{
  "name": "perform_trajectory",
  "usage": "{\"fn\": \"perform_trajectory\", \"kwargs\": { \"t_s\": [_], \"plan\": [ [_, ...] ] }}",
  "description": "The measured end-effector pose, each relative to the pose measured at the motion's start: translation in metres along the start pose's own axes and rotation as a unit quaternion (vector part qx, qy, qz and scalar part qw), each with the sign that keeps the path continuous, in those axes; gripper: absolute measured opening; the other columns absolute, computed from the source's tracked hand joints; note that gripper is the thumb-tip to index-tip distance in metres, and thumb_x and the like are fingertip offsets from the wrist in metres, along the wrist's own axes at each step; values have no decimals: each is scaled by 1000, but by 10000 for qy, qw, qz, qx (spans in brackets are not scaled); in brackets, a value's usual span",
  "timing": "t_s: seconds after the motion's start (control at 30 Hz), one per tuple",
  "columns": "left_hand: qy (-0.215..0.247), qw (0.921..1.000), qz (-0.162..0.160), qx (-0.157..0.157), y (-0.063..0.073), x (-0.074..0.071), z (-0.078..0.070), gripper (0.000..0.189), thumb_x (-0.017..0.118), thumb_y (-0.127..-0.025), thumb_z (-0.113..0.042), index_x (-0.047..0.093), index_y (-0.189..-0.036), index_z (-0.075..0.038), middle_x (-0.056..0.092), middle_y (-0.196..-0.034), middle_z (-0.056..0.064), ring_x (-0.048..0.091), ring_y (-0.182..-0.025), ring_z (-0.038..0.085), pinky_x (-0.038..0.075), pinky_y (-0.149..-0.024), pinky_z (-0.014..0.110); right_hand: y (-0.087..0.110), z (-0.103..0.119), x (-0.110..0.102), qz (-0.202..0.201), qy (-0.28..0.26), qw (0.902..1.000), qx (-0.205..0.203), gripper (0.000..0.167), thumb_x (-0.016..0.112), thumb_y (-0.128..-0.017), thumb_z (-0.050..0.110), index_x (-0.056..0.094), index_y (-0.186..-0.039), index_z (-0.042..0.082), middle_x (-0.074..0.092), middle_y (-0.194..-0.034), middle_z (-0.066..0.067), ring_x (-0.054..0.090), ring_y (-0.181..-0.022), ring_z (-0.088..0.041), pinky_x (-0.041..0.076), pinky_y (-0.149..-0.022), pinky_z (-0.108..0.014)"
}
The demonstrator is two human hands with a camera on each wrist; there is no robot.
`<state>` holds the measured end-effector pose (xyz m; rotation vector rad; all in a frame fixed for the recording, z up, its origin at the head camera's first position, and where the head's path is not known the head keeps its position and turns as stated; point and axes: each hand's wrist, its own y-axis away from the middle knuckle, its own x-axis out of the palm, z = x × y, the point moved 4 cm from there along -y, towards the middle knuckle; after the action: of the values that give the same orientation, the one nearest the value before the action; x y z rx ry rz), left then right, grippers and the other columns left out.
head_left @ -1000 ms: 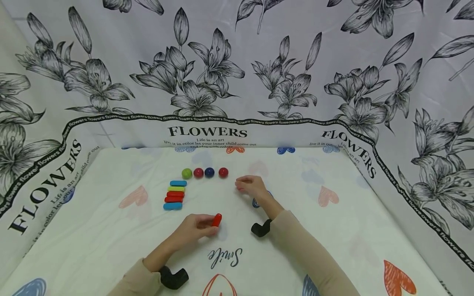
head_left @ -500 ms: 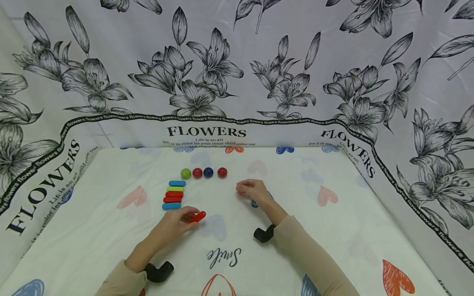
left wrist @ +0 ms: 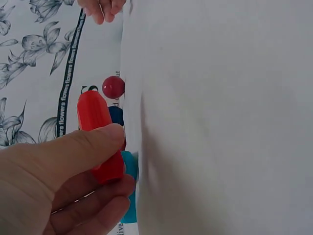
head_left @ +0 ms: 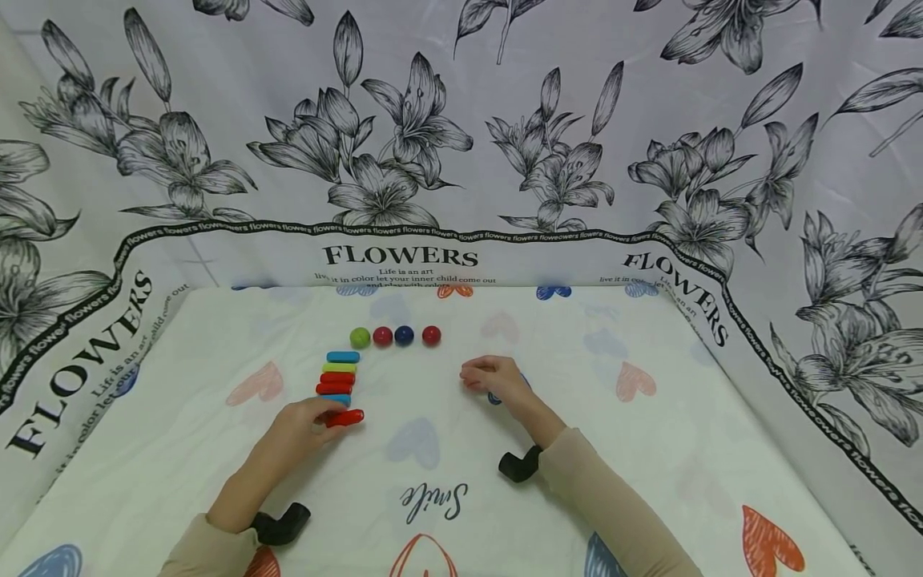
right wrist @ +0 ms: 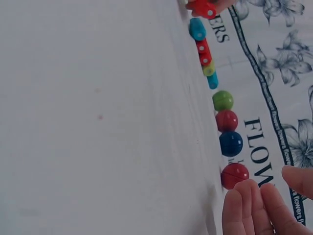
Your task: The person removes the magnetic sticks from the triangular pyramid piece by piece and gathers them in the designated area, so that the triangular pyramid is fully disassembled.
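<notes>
My left hand (head_left: 299, 433) pinches a short red plastic stick (head_left: 349, 417) between thumb and fingers, at the near end of a column of similar sticks. In the left wrist view, the thumb lies across this faceted, round-ended stick (left wrist: 94, 110). Nearest to it in the column is a blue stick (head_left: 336, 398), partly covered by the fingers. Beyond it lie two red sticks (head_left: 336, 378), a yellow one (head_left: 339, 369) and another blue one (head_left: 342, 357). My right hand (head_left: 501, 381) holds nothing, its fingers relaxed, to the right of a red ball (head_left: 431, 336).
Behind the sticks, a green ball (head_left: 360, 337), a red ball (head_left: 383, 336) and a dark blue ball (head_left: 405, 336) stand in a row with the other red ball, which sits slightly apart. A heart-patterned white cloth (head_left: 447, 449) covers the table. Flower-printed curtains (head_left: 404, 144) stand around it.
My left hand has carried the red stick leftward to the near end of the stick column, turning it from steeply tilted to nearly level. The right hand has sunk slightly toward me.
</notes>
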<state>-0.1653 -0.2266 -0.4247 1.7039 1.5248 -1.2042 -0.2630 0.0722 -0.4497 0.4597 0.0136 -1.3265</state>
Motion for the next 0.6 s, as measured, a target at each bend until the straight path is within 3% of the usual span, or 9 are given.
{"fn": "perform_trajectory", "kwargs": {
  "t_s": [0.3, 0.6],
  "plan": [
    [-146, 9994, 231, -234, 3, -3, 13, 28, 79, -77, -11, 73, -104, -4, 73, -99, 11, 65, -88, 24, 59, -83, 44, 3, -1, -1, 83, -45, 9999, -88, 27, 65, -92, 25, 69, -111, 6, 74, -106, -11, 70, -83, -10, 58, -88, -26],
    [-402, 9986, 280, -219, 2, -7, 18, 25, 78, -78, -12, 73, -101, -4, 71, -89, 7, 58, -73, 13, 57, -69, 33, 8, -3, -2, 194, -172, 9997, -45, 26, 64, -92, 23, 69, -111, 5, 74, -105, -10, 69, -82, -9, 58, -90, -28]
  ]
}}
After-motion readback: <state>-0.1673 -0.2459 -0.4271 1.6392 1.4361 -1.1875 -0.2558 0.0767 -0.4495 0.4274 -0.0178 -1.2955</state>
